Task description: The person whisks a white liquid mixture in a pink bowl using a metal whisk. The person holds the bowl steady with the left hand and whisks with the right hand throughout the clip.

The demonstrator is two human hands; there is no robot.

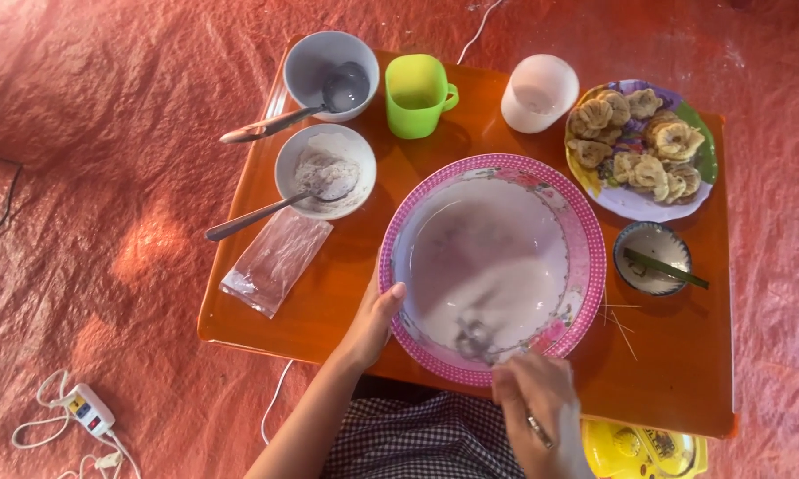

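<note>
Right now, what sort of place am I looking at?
Probably a home food-preparation spot at floor level: a low orange table stands on a red mat, with a large pink-rimmed bowl of white liquid, a plate of folded pastries and small bowls with spoons.
</note>
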